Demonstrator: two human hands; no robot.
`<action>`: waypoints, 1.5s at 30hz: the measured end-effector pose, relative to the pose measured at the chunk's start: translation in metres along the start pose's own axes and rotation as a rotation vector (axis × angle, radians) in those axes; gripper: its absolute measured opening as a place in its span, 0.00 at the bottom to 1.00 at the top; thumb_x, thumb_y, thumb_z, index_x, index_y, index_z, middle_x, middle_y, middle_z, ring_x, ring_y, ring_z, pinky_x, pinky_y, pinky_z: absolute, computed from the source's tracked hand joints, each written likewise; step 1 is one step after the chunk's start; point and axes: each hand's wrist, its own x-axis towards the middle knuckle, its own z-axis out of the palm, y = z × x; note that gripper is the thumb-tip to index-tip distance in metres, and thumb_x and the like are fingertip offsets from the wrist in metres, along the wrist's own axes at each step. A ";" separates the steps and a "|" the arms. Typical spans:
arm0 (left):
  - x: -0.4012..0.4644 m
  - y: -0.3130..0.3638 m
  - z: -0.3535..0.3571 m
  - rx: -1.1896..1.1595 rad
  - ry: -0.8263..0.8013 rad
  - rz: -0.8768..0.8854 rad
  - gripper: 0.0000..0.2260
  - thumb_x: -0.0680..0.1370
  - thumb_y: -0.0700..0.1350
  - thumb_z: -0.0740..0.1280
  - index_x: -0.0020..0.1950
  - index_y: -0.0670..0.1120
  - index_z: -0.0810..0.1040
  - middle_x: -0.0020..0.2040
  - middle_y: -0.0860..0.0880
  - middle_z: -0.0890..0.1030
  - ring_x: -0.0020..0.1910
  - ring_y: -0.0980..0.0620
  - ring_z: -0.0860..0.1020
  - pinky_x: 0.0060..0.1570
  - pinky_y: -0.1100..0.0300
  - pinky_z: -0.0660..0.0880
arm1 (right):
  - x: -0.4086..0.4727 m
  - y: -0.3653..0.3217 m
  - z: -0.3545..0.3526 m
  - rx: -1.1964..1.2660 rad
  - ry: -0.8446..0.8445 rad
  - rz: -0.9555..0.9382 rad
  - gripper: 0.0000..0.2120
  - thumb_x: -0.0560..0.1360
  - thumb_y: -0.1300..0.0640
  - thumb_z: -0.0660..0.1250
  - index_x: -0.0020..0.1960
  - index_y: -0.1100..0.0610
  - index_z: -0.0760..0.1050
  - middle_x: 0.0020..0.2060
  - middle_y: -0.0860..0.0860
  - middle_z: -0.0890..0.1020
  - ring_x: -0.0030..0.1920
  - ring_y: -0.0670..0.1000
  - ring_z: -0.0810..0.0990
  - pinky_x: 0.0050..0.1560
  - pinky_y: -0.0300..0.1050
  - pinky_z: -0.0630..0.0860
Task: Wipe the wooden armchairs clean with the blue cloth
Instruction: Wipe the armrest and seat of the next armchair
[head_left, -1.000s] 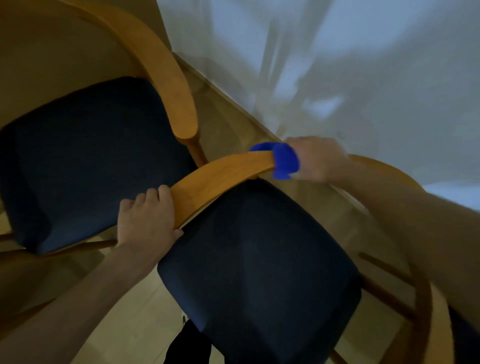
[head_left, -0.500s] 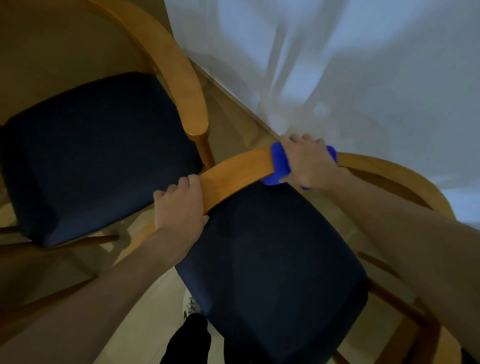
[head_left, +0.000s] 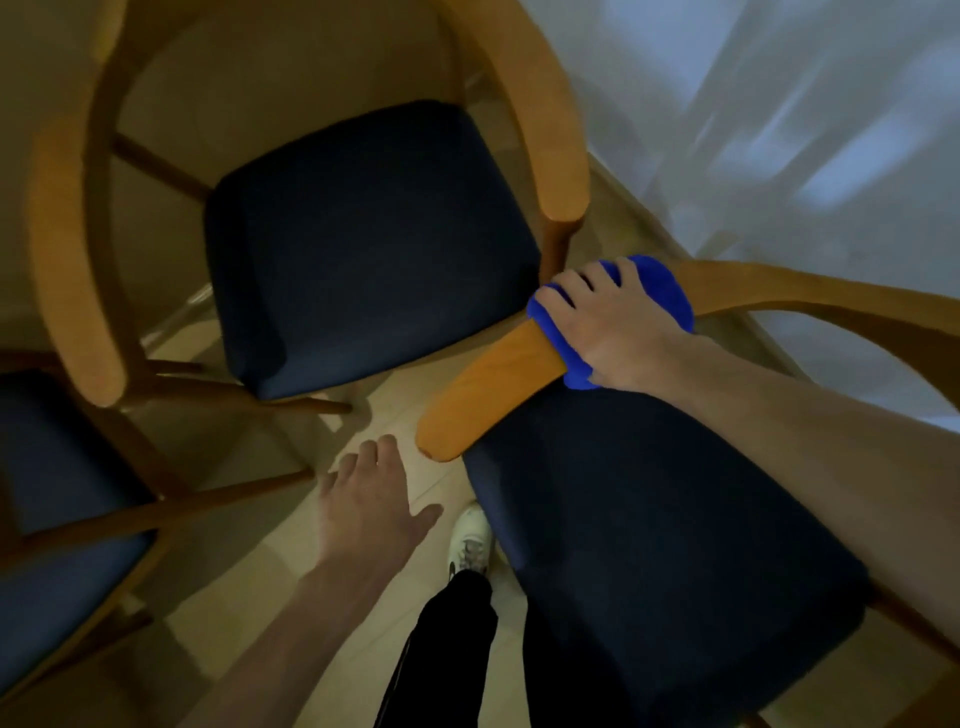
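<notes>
My right hand (head_left: 610, 327) grips the blue cloth (head_left: 660, 291), which is wrapped around the left armrest (head_left: 483, 395) of the nearest wooden armchair with its dark blue seat (head_left: 649, 545). The cloth sits near the middle of the armrest, whose rounded front end sticks out below it. My left hand (head_left: 371, 506) hangs free over the floor just below and left of that end, fingers spread and holding nothing. A second armchair (head_left: 545, 104) with a dark seat (head_left: 363, 234) stands behind.
A third chair's dark seat (head_left: 57, 509) and wooden rails fill the left edge. A white curtain (head_left: 779, 104) hangs at the right. My leg in black trousers and a white shoe (head_left: 470, 545) stand on the light wooden floor between the chairs.
My left hand has let go of the armrest and dropped away from it. My right hand has slid the cloth along the armrest toward its front end. The view has tilted downward.
</notes>
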 end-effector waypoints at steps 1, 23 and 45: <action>0.000 0.001 0.001 -0.005 0.007 0.002 0.34 0.73 0.65 0.65 0.70 0.47 0.59 0.67 0.51 0.69 0.67 0.49 0.68 0.64 0.53 0.66 | 0.002 -0.010 -0.004 0.005 -0.007 -0.020 0.50 0.62 0.50 0.80 0.73 0.56 0.54 0.68 0.57 0.66 0.67 0.61 0.66 0.68 0.66 0.63; -0.013 -0.034 0.014 -0.104 -0.026 -0.067 0.33 0.71 0.62 0.69 0.69 0.48 0.62 0.64 0.51 0.71 0.63 0.49 0.72 0.59 0.54 0.71 | 0.011 -0.153 -0.023 0.073 0.118 -0.532 0.15 0.72 0.58 0.70 0.58 0.49 0.76 0.56 0.49 0.78 0.61 0.55 0.72 0.64 0.60 0.63; 0.073 0.091 -0.044 -0.125 0.310 0.313 0.40 0.65 0.62 0.74 0.70 0.48 0.61 0.62 0.46 0.71 0.59 0.44 0.73 0.56 0.47 0.72 | 0.004 0.014 0.016 0.265 0.179 -0.139 0.52 0.56 0.35 0.76 0.74 0.46 0.57 0.65 0.50 0.72 0.64 0.55 0.70 0.66 0.57 0.65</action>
